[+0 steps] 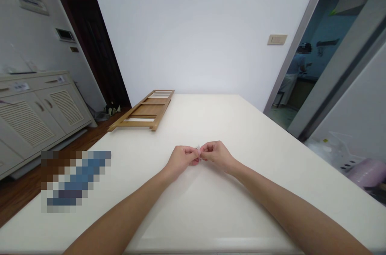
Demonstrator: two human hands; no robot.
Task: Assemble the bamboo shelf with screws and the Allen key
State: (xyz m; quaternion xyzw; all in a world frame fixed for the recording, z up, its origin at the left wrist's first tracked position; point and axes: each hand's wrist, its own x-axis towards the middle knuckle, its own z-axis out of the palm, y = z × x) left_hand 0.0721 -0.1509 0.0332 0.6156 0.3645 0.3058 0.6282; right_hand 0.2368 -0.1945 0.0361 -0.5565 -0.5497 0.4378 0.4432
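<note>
Both my hands meet over the middle of the white table [256, 134]. My left hand [182, 159] and my right hand [214, 154] have their fingers curled and pinched together, fingertips touching around a tiny pale object [198, 149] that is too small to name. A flat wooden slatted rack [144, 111] lies on the table's far left side, well beyond my hands.
A white louvred cabinet [36, 114] stands at the left, beside a dark doorway [93, 50]. At the right an open sliding door shows another person [294, 78] standing in a far room. A blurred patch [75, 180] covers the table's left edge. Pink and white items [358, 166] sit at right.
</note>
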